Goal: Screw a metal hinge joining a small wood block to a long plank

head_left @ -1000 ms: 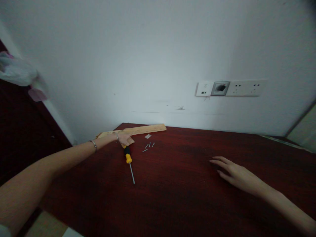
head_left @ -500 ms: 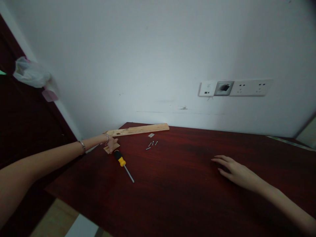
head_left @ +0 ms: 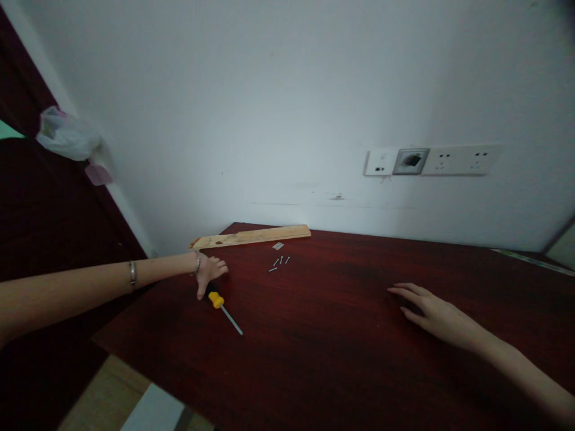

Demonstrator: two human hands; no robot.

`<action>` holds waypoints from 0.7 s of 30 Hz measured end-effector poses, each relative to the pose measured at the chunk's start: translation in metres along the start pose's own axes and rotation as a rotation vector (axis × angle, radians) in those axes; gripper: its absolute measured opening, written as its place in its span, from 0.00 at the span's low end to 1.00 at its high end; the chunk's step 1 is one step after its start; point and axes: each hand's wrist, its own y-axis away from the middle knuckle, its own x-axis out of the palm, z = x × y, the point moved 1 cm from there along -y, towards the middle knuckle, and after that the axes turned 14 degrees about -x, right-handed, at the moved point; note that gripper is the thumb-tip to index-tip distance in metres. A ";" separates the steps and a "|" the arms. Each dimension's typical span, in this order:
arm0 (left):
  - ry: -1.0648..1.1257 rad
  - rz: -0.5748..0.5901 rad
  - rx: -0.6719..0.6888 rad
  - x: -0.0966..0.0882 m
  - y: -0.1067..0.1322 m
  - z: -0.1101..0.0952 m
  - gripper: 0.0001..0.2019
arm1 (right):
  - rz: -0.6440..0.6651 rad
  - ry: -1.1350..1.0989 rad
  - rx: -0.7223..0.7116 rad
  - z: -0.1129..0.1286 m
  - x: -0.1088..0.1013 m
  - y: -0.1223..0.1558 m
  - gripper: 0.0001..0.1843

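Observation:
My left hand (head_left: 210, 273) is at the left of the dark red table, its thumb and fingers spread apart. It covers the end of the black handle of a yellow-and-black screwdriver (head_left: 216, 299), whose shaft points toward the front right. Whether the palm touches the handle, I cannot tell. A little to the right lie several screws (head_left: 281, 261) and a small metal hinge (head_left: 278, 246). Over on the right, my right hand (head_left: 426, 306) rests on the table with loosely bent fingers apart and nothing in them.
Along the wall at the table's back lies a long wooden strip (head_left: 269, 234). Sockets (head_left: 456, 160) are on the wall above. A white plastic bag (head_left: 69, 136) hangs at the left. The table's left edge (head_left: 135, 302) slants toward the front.
My left hand has turned and opened over the screwdriver handle. The small wooden piece beneath it no longer shows. The screwdriver has shifted slightly. My right hand stays in place.

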 end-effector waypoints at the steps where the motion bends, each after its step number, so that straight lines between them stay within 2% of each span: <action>1: -0.030 0.016 0.025 -0.003 0.006 -0.007 0.52 | 0.004 -0.003 0.003 0.000 0.000 0.000 0.25; 4: -0.112 0.017 0.069 -0.011 0.020 -0.026 0.44 | 0.009 -0.014 0.003 -0.001 0.001 0.000 0.25; 10: -0.179 0.069 0.243 -0.013 0.026 -0.054 0.12 | 0.009 -0.014 0.004 -0.005 0.005 0.002 0.25; 14: -0.166 0.039 0.251 -0.015 0.020 -0.053 0.08 | 0.022 -0.019 0.004 -0.006 0.003 0.004 0.26; 21: -0.120 -0.004 0.181 -0.023 0.013 -0.049 0.08 | 0.039 -0.013 0.032 -0.009 0.001 0.010 0.26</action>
